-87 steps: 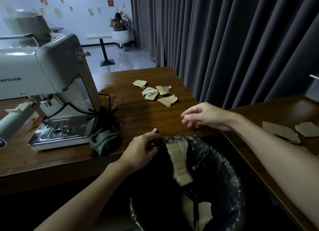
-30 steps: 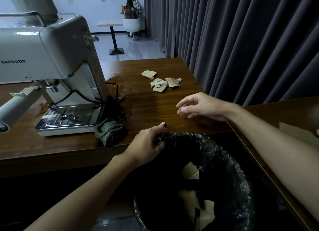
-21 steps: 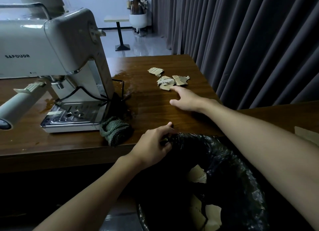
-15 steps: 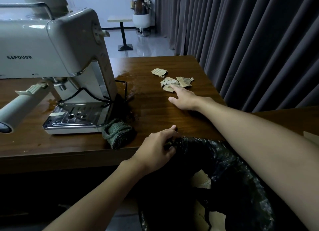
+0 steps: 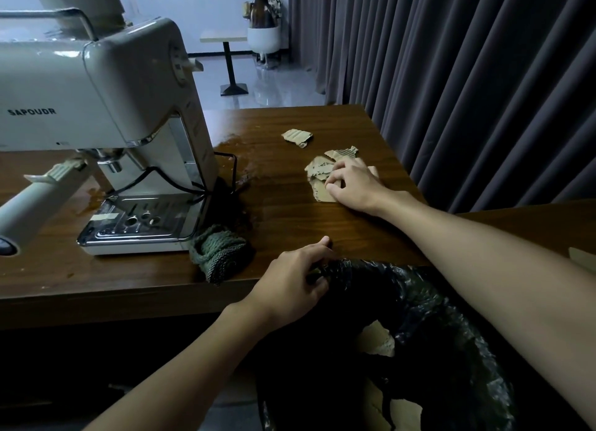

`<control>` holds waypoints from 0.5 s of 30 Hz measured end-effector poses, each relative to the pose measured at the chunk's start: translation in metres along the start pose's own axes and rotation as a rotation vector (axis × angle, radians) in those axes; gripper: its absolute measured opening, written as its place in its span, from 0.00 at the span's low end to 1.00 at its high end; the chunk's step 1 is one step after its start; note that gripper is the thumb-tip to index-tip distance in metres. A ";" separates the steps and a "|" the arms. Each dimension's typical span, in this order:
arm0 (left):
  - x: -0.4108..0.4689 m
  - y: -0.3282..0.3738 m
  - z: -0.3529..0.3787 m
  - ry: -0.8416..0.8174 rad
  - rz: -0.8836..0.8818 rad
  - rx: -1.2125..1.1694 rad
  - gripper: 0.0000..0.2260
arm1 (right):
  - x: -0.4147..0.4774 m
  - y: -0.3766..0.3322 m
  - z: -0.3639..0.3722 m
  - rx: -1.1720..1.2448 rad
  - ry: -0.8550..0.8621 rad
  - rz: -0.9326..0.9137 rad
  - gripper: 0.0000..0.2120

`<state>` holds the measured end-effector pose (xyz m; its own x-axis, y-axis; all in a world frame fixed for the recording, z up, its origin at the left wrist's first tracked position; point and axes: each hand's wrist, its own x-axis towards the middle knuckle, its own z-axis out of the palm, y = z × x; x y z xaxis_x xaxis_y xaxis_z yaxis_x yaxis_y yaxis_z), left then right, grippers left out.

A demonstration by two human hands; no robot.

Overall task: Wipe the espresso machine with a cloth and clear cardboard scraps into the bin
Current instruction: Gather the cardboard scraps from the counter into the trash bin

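Note:
A cream espresso machine (image 5: 106,101) stands on the left of the brown table (image 5: 283,218). A dark green knitted cloth (image 5: 219,256) lies bunched by its drip tray. Torn cardboard scraps (image 5: 317,169) lie near the table's far right, with one more scrap (image 5: 297,137) behind them. My right hand (image 5: 351,185) lies over these scraps with its fingers curled onto them. My left hand (image 5: 290,285) grips the rim of the black-lined bin (image 5: 429,317) at the table's front edge. Cardboard pieces (image 5: 377,342) lie inside the bin.
Dark curtains (image 5: 467,76) hang close along the table's right side. A second brown table (image 5: 548,224) at the right carries a cardboard piece (image 5: 582,258). The machine's black cable (image 5: 222,179) loops onto the table, beside a brown spill stain (image 5: 238,147). The portafilter handle (image 5: 29,205) juts left.
My right hand reached from above the bin out to the scraps and now has its fingers curled onto them. My left hand stayed on the bin's rim. The view came closer.

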<state>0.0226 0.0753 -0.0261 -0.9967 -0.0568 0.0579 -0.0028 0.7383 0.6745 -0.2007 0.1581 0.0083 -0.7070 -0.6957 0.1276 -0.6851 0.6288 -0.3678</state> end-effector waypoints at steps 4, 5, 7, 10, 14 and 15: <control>0.000 0.001 0.000 0.010 -0.002 -0.008 0.21 | -0.012 0.003 -0.003 0.040 -0.048 0.036 0.04; 0.000 0.001 0.000 0.015 -0.002 -0.008 0.21 | -0.016 0.005 -0.002 0.054 -0.058 0.053 0.06; 0.000 0.002 0.000 0.019 -0.004 -0.011 0.21 | -0.024 0.007 -0.002 0.053 -0.045 0.090 0.09; -0.001 0.003 -0.001 0.007 -0.007 -0.019 0.21 | -0.031 0.008 -0.004 0.062 -0.053 0.134 0.09; -0.001 0.004 -0.004 -0.008 -0.012 -0.021 0.21 | -0.040 0.008 -0.019 0.234 -0.194 0.225 0.24; -0.001 0.005 -0.004 -0.010 -0.015 -0.020 0.22 | -0.044 0.007 -0.023 0.291 -0.202 0.255 0.28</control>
<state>0.0240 0.0763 -0.0198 -0.9973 -0.0612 0.0404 -0.0165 0.7240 0.6896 -0.1787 0.2008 0.0214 -0.7791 -0.6025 -0.1731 -0.3941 0.6855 -0.6123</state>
